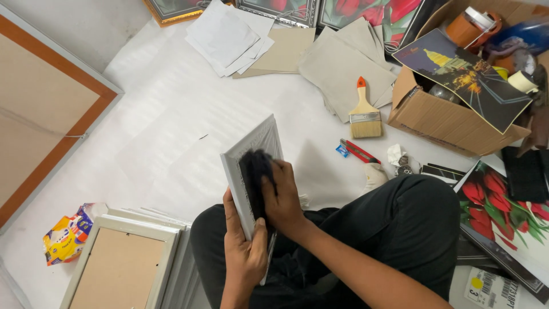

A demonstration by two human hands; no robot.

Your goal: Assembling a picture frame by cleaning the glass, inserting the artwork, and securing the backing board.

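Both hands work 1 white picture frame point(258, 150), held tilted on edge over the lap. Left hand point(245, 252) grips its lower edge w/ thumb across the front; right hand point(284, 197) closed on 1 dark cloth point(254, 169), pressed to the frame face. Left of the frame, stack of white frames point(128, 260), count unclear, cut off at bottom; 1 snack bag point(67, 234) beside. Right of it, 1 red utility knife point(359, 151). Farther right, 1 paintbrush point(364, 114), then 1 cardboard box point(446, 123), contents jumbled, hard to make out. Beyond the frame, several grey backing boards point(343, 63), overlapping.

Brush point(365, 114) left of box point(440, 117), frames point(123, 266) beside knee
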